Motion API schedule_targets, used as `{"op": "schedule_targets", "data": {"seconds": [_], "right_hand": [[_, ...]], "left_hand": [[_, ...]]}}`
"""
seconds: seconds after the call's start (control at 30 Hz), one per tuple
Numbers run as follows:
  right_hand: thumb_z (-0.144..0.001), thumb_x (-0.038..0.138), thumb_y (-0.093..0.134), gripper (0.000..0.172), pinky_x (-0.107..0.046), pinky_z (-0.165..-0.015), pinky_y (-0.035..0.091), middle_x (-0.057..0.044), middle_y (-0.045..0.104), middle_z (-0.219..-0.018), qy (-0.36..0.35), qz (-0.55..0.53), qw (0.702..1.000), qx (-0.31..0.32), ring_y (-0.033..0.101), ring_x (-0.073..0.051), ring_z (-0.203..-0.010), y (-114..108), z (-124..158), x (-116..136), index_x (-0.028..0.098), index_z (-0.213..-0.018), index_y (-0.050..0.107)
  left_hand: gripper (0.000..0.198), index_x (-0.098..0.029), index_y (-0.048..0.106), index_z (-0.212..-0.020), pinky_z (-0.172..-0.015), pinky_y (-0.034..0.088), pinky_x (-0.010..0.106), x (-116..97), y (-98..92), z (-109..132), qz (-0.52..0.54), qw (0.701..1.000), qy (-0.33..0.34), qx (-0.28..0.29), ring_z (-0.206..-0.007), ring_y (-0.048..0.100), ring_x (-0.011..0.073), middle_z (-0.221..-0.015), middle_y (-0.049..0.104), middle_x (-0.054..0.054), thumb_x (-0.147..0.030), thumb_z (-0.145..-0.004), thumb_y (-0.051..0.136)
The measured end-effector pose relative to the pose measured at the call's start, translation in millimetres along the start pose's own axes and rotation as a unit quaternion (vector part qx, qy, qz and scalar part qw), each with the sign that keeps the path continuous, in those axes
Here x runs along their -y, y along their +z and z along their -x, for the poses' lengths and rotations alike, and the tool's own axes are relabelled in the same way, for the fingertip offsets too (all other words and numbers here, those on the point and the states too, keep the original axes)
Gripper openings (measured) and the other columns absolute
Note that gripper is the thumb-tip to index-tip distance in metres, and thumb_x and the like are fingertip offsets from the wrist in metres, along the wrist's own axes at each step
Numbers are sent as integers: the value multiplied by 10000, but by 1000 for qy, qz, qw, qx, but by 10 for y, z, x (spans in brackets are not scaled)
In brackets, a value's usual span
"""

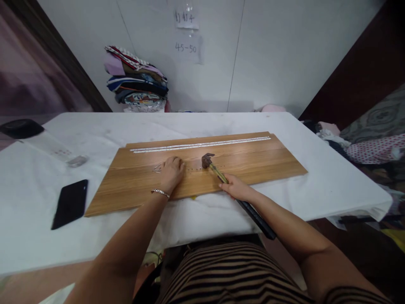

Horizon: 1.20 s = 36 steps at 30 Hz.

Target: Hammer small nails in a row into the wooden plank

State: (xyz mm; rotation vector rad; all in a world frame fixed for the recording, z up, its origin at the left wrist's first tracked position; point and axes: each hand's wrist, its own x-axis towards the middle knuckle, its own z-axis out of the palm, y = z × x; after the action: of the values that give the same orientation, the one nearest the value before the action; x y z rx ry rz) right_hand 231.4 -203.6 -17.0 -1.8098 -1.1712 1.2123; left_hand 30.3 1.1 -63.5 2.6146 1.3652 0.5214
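A long wooden board (253, 160) lies on a white table (332, 185). My right hand (236, 187) grips the handle of a hammer (215, 169), whose dark head rests on the board near a row of small dots, perhaps nails or holes. My left hand (171, 171) rests on the board just left of the hammer head, fingers curled together at the row; whether it holds anything is hidden. A few small nails (157, 169) lie by that hand. A silver bracelet (160, 193) circles my left wrist.
A shiny metal strip (202, 145) runs along the board's far edge. A black phone (70, 203) lies at the left of the table, with a clear ruler-like object (53, 147) and a dark item (20, 128) farther back. Folded fabrics (136, 80) are stacked against the wall.
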Motion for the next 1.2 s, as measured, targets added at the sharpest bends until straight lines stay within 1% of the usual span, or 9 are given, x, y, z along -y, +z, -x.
{"op": "schedule_targets", "data": {"seconds": [0.2,0.37,0.5,0.67,0.8,1.0,1.2], "right_hand": [[-904,211,571,68,-218,-390,288,112,421,-454,7,19,1000,-9,400,-118,-358,-1,26,77,215,-963,537],[-892,203,578,66,-216,-392,291,113,421,-456,-5,21,1000,-3,383,-108,-352,-2,16,58,213,-943,536],[-898,208,591,73,-211,-387,295,112,424,-446,-11,15,1000,-8,397,-105,-349,-5,5,41,220,-899,519],[-887,169,595,81,-208,-379,288,115,432,-458,-9,10,1000,-9,387,-98,-344,-6,6,56,211,-935,546],[-884,186,611,76,-209,-381,281,115,430,-460,-21,4,1000,-8,378,-94,-341,-6,11,56,213,-919,550],[-893,179,575,67,-222,-384,291,109,432,-470,-3,17,1000,-7,382,-106,-348,-6,12,67,211,-942,542],[-903,161,571,62,-213,-396,275,119,409,-474,-4,23,1000,-8,374,-92,-357,-19,32,134,202,-937,539]], "left_hand": [[270,-202,674,-1066,-1072,409,499,-11,-8,0,0,1000,1,-3,-1259,571,327,-1282,682,155,-310,-976,444],[273,-208,672,-1063,-1074,409,488,-13,-16,1,-6,1000,3,-3,-1250,575,317,-1269,688,141,-321,-977,439],[276,-205,672,-1062,-1068,412,487,-12,-27,-2,-5,1000,7,2,-1244,578,321,-1261,691,148,-319,-978,435],[270,-204,669,-1063,-1061,417,481,-10,-17,-6,-10,1000,2,1,-1244,577,319,-1261,690,150,-314,-976,438],[272,-205,665,-1071,-1066,414,479,-5,-5,-3,-12,1000,4,0,-1250,575,319,-1274,686,147,-320,-982,435],[280,-195,667,-1093,-1085,399,491,-25,-25,4,-13,1000,1,6,-1276,566,327,-1284,680,153,-318,-985,440],[284,-189,679,-1079,-1077,405,500,-66,-64,11,-16,1000,-4,11,-1263,573,326,-1276,685,151,-295,-981,434]]}}
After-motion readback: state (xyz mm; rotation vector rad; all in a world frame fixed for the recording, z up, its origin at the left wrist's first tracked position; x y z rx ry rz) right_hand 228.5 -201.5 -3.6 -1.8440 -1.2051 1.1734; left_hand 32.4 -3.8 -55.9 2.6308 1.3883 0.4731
